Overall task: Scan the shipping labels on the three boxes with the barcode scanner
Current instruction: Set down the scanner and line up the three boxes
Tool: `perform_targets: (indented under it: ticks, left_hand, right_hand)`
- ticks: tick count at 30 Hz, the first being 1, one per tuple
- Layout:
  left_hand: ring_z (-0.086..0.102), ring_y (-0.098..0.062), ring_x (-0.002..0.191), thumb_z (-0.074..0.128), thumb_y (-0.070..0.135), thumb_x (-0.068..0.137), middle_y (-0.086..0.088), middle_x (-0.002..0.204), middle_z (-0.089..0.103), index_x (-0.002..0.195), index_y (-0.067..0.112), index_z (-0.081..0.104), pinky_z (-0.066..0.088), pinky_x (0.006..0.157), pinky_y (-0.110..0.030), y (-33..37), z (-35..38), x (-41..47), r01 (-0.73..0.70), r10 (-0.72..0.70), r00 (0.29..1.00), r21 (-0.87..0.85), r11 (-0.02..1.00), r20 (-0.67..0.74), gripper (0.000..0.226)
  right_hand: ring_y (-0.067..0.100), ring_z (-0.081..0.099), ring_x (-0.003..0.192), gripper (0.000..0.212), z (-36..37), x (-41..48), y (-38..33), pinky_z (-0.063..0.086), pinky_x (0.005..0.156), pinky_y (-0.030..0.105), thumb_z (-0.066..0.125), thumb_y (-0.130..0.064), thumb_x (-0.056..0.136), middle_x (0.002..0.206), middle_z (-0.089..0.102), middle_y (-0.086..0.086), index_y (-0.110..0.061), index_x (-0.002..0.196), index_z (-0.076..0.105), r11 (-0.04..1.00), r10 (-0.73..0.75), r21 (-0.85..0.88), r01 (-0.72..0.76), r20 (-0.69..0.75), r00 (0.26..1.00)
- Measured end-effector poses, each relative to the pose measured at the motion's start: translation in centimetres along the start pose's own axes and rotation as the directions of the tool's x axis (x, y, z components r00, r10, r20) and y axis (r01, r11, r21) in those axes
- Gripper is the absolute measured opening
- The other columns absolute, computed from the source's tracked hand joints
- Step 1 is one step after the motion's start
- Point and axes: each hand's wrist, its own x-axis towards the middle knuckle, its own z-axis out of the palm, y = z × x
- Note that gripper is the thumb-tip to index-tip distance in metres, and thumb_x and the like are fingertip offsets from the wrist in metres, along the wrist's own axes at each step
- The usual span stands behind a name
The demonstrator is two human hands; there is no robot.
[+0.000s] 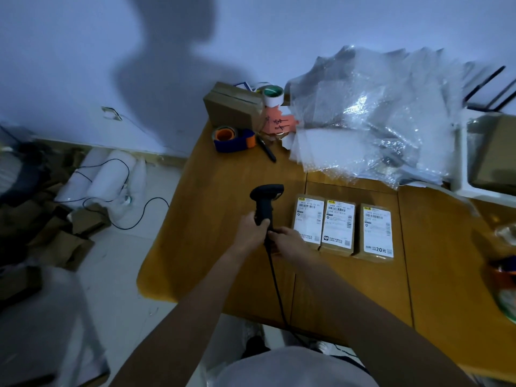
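Scanner upright near counter's left edge | left hand wraps grip, right hand pinches its base | rigid, light, corded; boxes rowed alongside, unscanned.

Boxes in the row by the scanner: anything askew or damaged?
Nothing stands out. The three boxes lie side by side, labels up and undamaged. The left hand grips the barcode scanner; the right hand is at its base.

Dim white wall, wooden table
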Motion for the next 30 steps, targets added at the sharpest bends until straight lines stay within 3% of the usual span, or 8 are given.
perform_targets:
  ticks: [2, 4, 9, 13, 18, 23, 27, 30]
  left_hand:
    - [0.061, -0.021, 0.089, 0.057, 0.019, 0.101, -0.009, 0.106, 0.065, 0.124, 0.004, 0.062, 0.045, 0.059, -0.020, -0.5, 0.0, 0.4, -0.022, 0.022, 1.000, 0.039, 0.999, -0.020, 0.028]
    - [0.060, -0.019, 0.083, 0.059, 0.018, 0.100, -0.009, 0.103, 0.066, 0.123, 0.002, 0.064, 0.041, 0.053, -0.017, -0.8, -0.4, 1.2, -0.017, 0.018, 1.000, 0.075, 0.997, -0.016, 0.028]
    - [0.063, -0.026, 0.107, 0.063, 0.021, 0.100, -0.012, 0.125, 0.066, 0.134, 0.004, 0.059, 0.048, 0.079, -0.029, -1.7, -0.5, 3.8, 0.051, -0.051, 0.999, 0.130, 0.990, -0.001, 0.038]
    - [0.059, -0.028, 0.118, 0.063, 0.013, 0.099, -0.013, 0.134, 0.060, 0.141, 0.003, 0.053, 0.046, 0.084, -0.031, -1.8, -0.6, 5.1, 0.154, -0.154, 0.987, 0.002, 0.988, 0.041, 0.044]
    - [0.059, -0.029, 0.113, 0.059, 0.007, 0.100, -0.011, 0.127, 0.061, 0.139, 0.005, 0.056, 0.054, 0.099, -0.044, -2.4, -0.6, 6.2, 0.273, -0.265, 0.961, -0.106, 0.956, 0.079, 0.039]
    - [0.059, -0.025, 0.105, 0.054, 0.003, 0.100, -0.009, 0.121, 0.061, 0.140, 0.005, 0.056, 0.055, 0.096, -0.042, -3.2, -0.7, 6.6, 0.238, -0.234, 0.971, -0.084, 0.968, 0.058, 0.040]
    - [0.058, -0.022, 0.094, 0.051, 0.001, 0.099, -0.005, 0.106, 0.060, 0.134, 0.007, 0.062, 0.052, 0.084, -0.036, -3.8, -0.7, 6.8, 0.176, -0.176, 0.984, 0.030, 0.984, -0.002, 0.037]
    - [0.057, -0.018, 0.093, 0.051, 0.003, 0.100, -0.008, 0.118, 0.066, 0.138, 0.011, 0.060, 0.048, 0.074, -0.029, -4.2, -0.7, 6.9, 0.156, -0.155, 0.988, 0.090, 0.984, -0.014, 0.040]
  right_hand:
    - [0.027, 0.063, 0.086, 0.022, 0.4, 1.3, 0.3, 0.057, 0.086, 0.045, 0.054, -0.022, 0.104, 0.098, 0.067, 0.013, -0.009, 0.121, 0.061, 0.999, 0.020, -0.035, -0.021, -0.039, 0.999]
    - [0.025, 0.064, 0.082, 0.026, 0.8, 2.4, 0.5, 0.057, 0.083, 0.042, 0.055, -0.025, 0.103, 0.094, 0.067, 0.010, -0.010, 0.124, 0.062, 0.997, 0.033, -0.063, -0.037, -0.050, 0.998]
    - [0.030, 0.070, 0.087, 0.033, 1.7, 4.1, 0.7, 0.061, 0.086, 0.049, 0.055, -0.030, 0.101, 0.099, 0.072, 0.012, -0.012, 0.127, 0.063, 0.976, 0.059, -0.204, -0.073, -0.078, 0.995]
    - [0.027, 0.064, 0.075, 0.040, 1.9, 4.8, 0.5, 0.056, 0.068, 0.040, 0.048, -0.016, 0.100, 0.090, 0.065, 0.012, -0.010, 0.140, 0.053, 0.978, 0.111, -0.175, -0.114, -0.030, 0.993]
    - [0.025, 0.063, 0.087, 0.042, 1.9, 4.6, 0.2, 0.059, 0.085, 0.045, 0.045, -0.011, 0.100, 0.092, 0.062, 0.009, -0.012, 0.142, 0.047, 0.977, 0.160, -0.155, -0.147, 0.075, 0.984]
    - [0.028, 0.061, 0.099, 0.047, 2.4, 5.2, 0.2, 0.057, 0.092, 0.046, 0.050, -0.014, 0.098, 0.107, 0.060, 0.011, -0.013, 0.145, 0.043, 0.971, 0.191, -0.174, -0.166, 0.134, 0.972]
    - [0.027, 0.062, 0.097, 0.049, 2.8, 5.5, 0.2, 0.055, 0.097, 0.047, 0.050, -0.010, 0.097, 0.107, 0.062, 0.013, -0.017, 0.146, 0.043, 0.970, 0.197, -0.175, -0.170, 0.154, 0.968]
    - [0.031, 0.066, 0.108, 0.053, 2.7, 5.6, 0.5, 0.055, 0.100, 0.049, 0.053, -0.014, 0.097, 0.122, 0.066, 0.017, -0.020, 0.148, 0.043, 0.969, 0.186, -0.188, -0.158, 0.140, 0.972]
